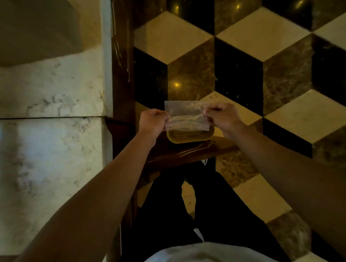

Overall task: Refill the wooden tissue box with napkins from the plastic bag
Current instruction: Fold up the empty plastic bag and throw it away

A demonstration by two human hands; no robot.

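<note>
A clear plastic bag (185, 114) is stretched between my two hands, a little above a dark wooden ledge. My left hand (152, 123) pinches its left edge and my right hand (222, 119) pinches its right edge. Under the bag, a yellowish rounded-corner object (188, 137) rests on the wooden surface; it may be the tissue box, but the dim light and the bag hide most of it. No napkins can be made out.
A pale marble counter (49, 150) fills the left side, edged by dark wood trim (122, 64). The dark wooden ledge (180, 152) juts out below the hands. The floor (263, 55) has a black, cream and brown cube pattern. My dark-trousered legs (200, 198) stand below.
</note>
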